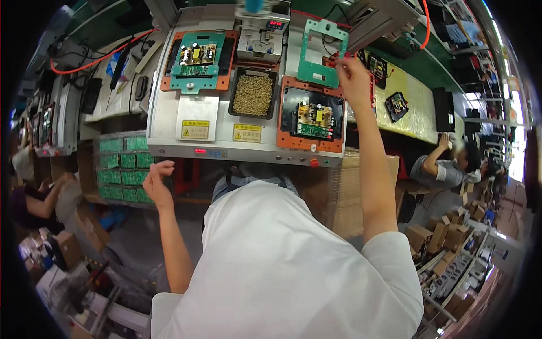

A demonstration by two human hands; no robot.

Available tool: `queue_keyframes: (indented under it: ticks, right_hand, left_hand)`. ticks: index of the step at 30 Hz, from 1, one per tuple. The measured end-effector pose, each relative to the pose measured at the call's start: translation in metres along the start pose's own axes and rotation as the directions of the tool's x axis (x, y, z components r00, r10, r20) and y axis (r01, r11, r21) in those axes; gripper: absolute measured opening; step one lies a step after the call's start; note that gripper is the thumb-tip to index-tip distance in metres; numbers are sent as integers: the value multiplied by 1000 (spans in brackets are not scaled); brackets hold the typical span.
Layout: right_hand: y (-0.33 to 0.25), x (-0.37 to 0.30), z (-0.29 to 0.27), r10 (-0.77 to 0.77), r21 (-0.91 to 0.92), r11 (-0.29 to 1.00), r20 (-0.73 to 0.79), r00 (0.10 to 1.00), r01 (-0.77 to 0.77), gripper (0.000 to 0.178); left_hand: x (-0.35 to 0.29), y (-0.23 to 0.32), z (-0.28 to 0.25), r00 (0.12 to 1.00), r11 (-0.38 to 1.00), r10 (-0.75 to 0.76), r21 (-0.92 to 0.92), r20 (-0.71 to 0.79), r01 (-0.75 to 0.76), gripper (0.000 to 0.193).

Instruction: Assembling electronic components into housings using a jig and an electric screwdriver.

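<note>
The right hand [353,78] seemingly pinches the green frame [309,70], likely positioning it — next needing steady guidance — left hand [158,184] half-curled, apparently empty.

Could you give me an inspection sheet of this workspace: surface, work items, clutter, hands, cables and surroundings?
Surface: white machine bearing two orange fixtures and a black tray of small brass-coloured parts.
Work items: board in the right fixture; green frame beyond it, off that board; second board in the left fixture.
Clutter: black-cased board on the yellow surface at right.
Hands: right hand at the frame's right edge, grip unclear; left hand over the front left, nothing seen in it.
Cables: orange hose at upper right.
Surroundings: co-workers either side; cartons at lower right.
</note>
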State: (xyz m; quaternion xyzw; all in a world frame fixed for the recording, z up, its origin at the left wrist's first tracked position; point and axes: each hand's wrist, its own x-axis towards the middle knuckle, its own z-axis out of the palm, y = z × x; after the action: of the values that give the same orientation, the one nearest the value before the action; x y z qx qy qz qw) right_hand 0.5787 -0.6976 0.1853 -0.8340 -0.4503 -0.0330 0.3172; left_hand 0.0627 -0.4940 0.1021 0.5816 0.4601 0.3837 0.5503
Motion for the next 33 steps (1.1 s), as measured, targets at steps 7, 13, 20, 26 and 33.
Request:
queue_keyframes:
  ticks: [7,13,20,26,33]
  right_hand:
    - [-46,-22,61,-161,-87,974,386,908,210,20]
    - [-68,-5,87,-389,-164,878,304,870,450,9]
    - [-133,-8,33,-467,-66,884,-161,870,462,8]
    - [-153,-57,31,-381,286,887,9,924,363,15]
    - [33,9,37,-204,-128,968,110,973,217,12]
  left_hand:
    - [-47,40,67,978,991,16,-135,207,12,34]
    - [-69,63,107,910,999,38,-34,413,-26,37]
    - [-77,63,124,881,995,-100,58,462,82,33]
    - [-84,84,141,850,750,-158,-499,502,434,75]
    - [-87,70,140,869,759,-75,-537,488,367,72]
